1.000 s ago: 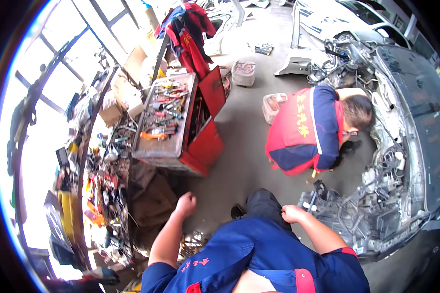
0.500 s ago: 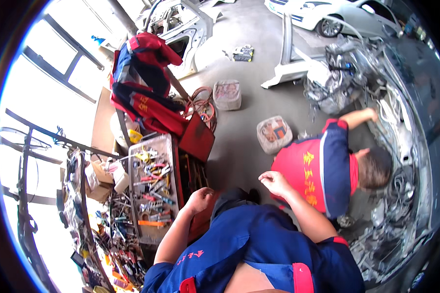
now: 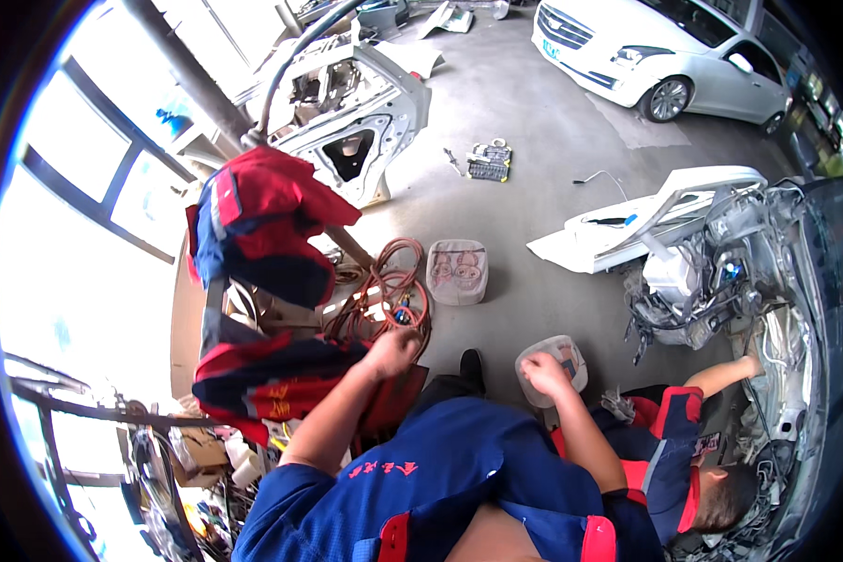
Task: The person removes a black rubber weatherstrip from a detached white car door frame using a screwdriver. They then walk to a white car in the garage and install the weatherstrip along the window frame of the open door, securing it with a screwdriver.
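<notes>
Grips: left grip point(image 3: 392, 353) and right grip point(image 3: 545, 373) are both curling loosely inward, no held thing showing; how fully the fingers are closing, I cannot tell.
Hose coil: red hoses point(image 3: 384, 281) are lying on the floor just ahead of the left grip, seemingly below and apart from it.
Footing: one shoe point(image 3: 472, 371) is showing between the grips, so the wearer is probably walking; stepping well means keeping toes out of the loops and holding the right elbow in, since a co-worker point(image 3: 670, 450) is crouching close to the right forearm.
Near tub: pale square tub point(image 3: 576, 361) is standing behind the right grip in view, its top partly hidden; contact is looking unlikely.
Far tub: pale patterned tub point(image 3: 457, 296) is standing ahead, between both grips; whether its top is covering any contents, I cannot tell.
Tool case: black-and-yellow case point(image 3: 489, 162) is lying well ahead of both grips, apparently holding rows of small pieces, too small to identify.
</notes>
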The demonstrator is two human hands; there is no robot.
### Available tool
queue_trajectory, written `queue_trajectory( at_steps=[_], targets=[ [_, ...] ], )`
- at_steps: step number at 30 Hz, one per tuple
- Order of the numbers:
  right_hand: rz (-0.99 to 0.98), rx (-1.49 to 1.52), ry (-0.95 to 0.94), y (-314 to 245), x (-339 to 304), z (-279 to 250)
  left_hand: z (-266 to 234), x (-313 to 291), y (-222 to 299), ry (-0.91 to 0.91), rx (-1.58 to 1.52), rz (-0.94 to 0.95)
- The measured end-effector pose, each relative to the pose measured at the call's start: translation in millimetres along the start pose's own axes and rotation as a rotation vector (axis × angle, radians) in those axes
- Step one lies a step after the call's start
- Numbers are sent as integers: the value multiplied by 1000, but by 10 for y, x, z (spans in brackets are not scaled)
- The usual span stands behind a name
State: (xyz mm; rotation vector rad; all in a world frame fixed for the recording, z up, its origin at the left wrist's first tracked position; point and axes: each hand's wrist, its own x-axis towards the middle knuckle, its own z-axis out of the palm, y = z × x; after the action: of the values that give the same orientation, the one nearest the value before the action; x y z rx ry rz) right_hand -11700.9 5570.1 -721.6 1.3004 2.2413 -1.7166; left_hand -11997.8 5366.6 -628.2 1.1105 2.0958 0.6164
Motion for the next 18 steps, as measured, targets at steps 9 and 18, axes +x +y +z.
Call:
queue_trajectory(
  at_steps=[9,18],
  targets=[
    [-334,-177,-52,-1698,2457,-525,-1679,1554,588,157,-164,179],
    [-132,-540,-126,-1616,5327,-1275,-2761,2535,724,395,-339,69]
  ],
)
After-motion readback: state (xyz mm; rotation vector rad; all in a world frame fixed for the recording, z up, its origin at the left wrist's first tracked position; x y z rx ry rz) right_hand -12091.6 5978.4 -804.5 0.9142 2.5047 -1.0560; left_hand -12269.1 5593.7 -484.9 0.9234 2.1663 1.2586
